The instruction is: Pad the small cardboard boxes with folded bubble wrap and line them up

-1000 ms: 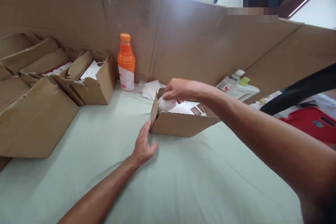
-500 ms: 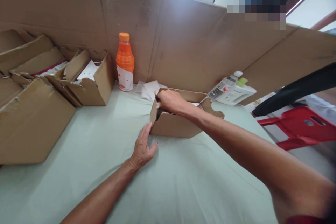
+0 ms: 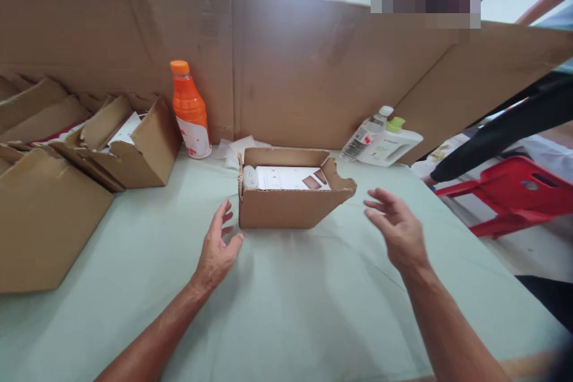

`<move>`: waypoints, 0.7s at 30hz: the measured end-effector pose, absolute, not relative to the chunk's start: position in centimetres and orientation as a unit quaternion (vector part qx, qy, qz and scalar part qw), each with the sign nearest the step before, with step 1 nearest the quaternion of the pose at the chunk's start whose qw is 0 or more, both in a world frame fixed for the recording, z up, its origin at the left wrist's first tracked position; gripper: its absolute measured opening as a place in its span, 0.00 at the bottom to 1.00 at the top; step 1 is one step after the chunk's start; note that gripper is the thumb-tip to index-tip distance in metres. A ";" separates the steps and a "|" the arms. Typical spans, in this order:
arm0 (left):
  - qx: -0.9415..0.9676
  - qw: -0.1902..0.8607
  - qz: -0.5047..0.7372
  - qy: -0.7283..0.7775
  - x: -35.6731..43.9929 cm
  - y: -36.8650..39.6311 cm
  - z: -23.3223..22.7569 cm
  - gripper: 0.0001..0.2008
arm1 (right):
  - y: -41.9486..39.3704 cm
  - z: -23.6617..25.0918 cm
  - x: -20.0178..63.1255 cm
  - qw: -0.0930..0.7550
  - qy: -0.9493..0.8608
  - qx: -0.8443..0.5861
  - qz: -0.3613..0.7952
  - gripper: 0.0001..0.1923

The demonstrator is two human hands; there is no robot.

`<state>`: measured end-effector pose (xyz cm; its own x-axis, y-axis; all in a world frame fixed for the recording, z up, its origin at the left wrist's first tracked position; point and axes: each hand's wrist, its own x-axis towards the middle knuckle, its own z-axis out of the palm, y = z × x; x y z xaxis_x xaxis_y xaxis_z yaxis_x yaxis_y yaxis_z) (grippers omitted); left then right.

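A cardboard box (image 3: 280, 209) with an open top stands on the green cloth, roughly in the middle of the head view. Inside it lies a white printed item (image 3: 286, 178) with small dark pictures; beside that, at the left end, is something clear and rounded (image 3: 250, 177) that I cannot make out. My left hand (image 3: 218, 248) is just left of the box's near corner, fingers apart and holding nothing. To the right of the box, away from it, my right hand (image 3: 396, 227) hovers with spread fingers and nothing in them.
An orange bottle (image 3: 190, 110) and crumpled tissue (image 3: 242, 149) stand behind, left of the box. Several cardboard boxes (image 3: 49, 221) crowd the left side. A clear bottle (image 3: 364, 134) and a white jug (image 3: 391, 146) lean at the back right, before a cardboard wall (image 3: 304, 71). A red chair (image 3: 523, 197) is beyond the table.
My right hand has come out of the box's left end and moved right, opening. My left hand now sits slightly apart from the box. The view has shifted a little.
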<state>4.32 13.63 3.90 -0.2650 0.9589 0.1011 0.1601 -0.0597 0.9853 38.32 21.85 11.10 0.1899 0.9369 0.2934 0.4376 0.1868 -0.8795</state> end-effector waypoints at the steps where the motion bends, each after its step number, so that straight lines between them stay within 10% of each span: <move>1: 0.485 0.369 0.548 0.573 4.4 13.8 4.5 0.37 | 22.1 10.0 38.1 0.470 -0.599 -0.578 0.294 0.33; 13: 0.482 0.435 0.562 0.512 8.3 16.4 5.6 0.33 | 18.3 8.5 34.3 0.413 -0.602 -0.610 0.308 0.29; 21: 0.426 0.391 0.581 0.573 -5.9 8.9 7.6 0.29 | 10.3 7.5 24.7 0.355 -0.737 -0.462 0.344 0.25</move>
<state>-5.88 8.91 7.56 -0.3319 0.9422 0.0465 0.0343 -0.0372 0.9987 24.70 10.28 7.53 -0.3211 0.9246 0.2049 0.4370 0.3366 -0.8341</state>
